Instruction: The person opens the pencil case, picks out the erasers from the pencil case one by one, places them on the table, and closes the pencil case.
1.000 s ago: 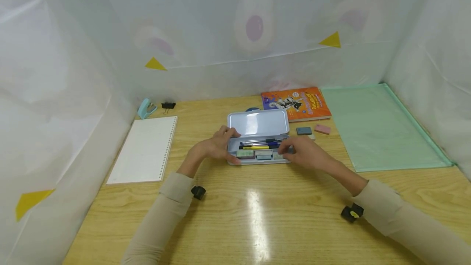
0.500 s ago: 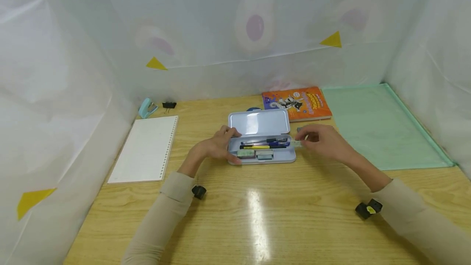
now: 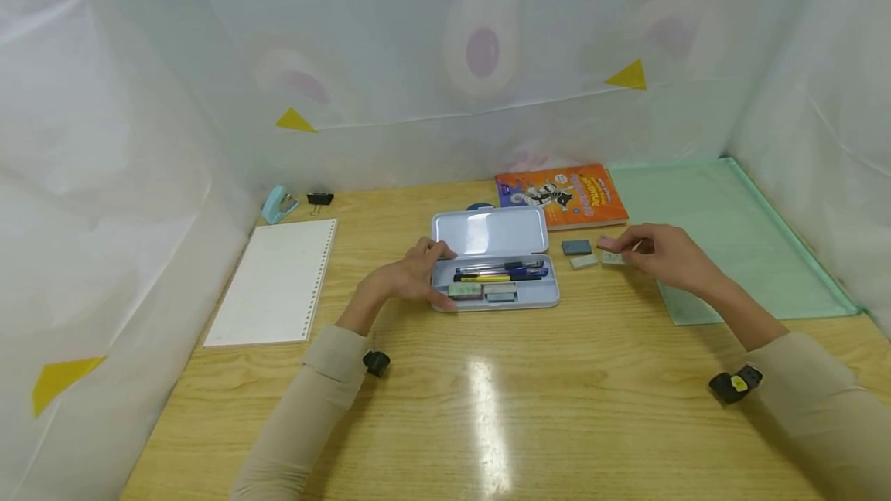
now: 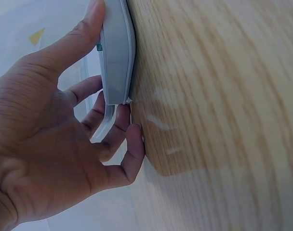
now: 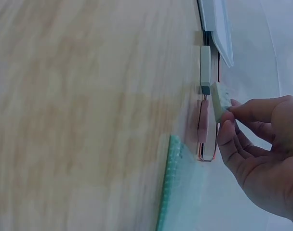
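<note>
Left hand (image 3: 407, 278) grips the left end of the open pencil case (image 3: 496, 291): thumb along the near edge, fingers curled round the far corner by the hinge; the left wrist view shows the thumb (image 4: 74, 43) flat on the tray wall and the fingers wrapped behind it. Inside the case, just right of those fingers, lie pens (image 3: 500, 270) in a row and two small erasers (image 3: 483, 291) in front of them.

Right hand (image 3: 661, 250) pinches a pale green eraser (image 3: 612, 258) between thumb and fingertips (image 5: 232, 115), the remaining fingers loosely curled; eraser held just above the table (image 3: 487, 400), well right of the case. Left of the fingertips, on the wood: a light eraser (image 3: 583, 261) and a dark blue-grey eraser (image 3: 575, 247). Beyond the fingertips, an orange book (image 3: 562, 196); under the wrist, a green mat (image 3: 724, 238)
</note>
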`<state>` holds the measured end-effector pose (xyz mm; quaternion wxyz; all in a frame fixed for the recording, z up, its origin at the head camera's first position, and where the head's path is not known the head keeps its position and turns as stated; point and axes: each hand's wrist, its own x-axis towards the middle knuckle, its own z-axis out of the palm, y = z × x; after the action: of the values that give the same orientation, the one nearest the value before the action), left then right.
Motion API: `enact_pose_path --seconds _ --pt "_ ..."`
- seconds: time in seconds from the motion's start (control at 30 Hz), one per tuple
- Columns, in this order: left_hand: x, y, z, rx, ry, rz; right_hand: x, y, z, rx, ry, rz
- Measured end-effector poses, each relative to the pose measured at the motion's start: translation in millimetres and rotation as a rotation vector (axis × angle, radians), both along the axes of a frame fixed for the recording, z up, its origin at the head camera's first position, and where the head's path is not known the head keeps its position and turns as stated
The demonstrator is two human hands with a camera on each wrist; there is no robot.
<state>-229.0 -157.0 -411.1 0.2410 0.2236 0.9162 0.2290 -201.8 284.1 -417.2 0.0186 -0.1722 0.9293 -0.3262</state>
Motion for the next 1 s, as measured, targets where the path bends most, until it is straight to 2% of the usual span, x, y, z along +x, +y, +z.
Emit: enact_pose_path --seconds 0.27,0.57,0.77,0.87,1.0 --pt "-0.3 0 -0.9 -0.01 0.008 0.001 -3.8 4 -4.4 0.024 -0.029 0.007" --pt "1.3 0 1.8 -0.002 0.009 0.001 -5.7 2 -5.6 0.021 -0.019 -0.04" --pt "-0.1 0 1.2 -0.008 0.011 0.005 -0.4 -11 0.3 -0.104 -0.007 0.009" --pt "-0.7 0 0.2 -0.007 0.012 0.009 2.6 -21 -0.3 -0.171 -0.035 0.054" --pt "0.7 0 0.4 0.002 0.001 0.013 4.9 -38 -2.0 -0.207 -0.082 0.109"
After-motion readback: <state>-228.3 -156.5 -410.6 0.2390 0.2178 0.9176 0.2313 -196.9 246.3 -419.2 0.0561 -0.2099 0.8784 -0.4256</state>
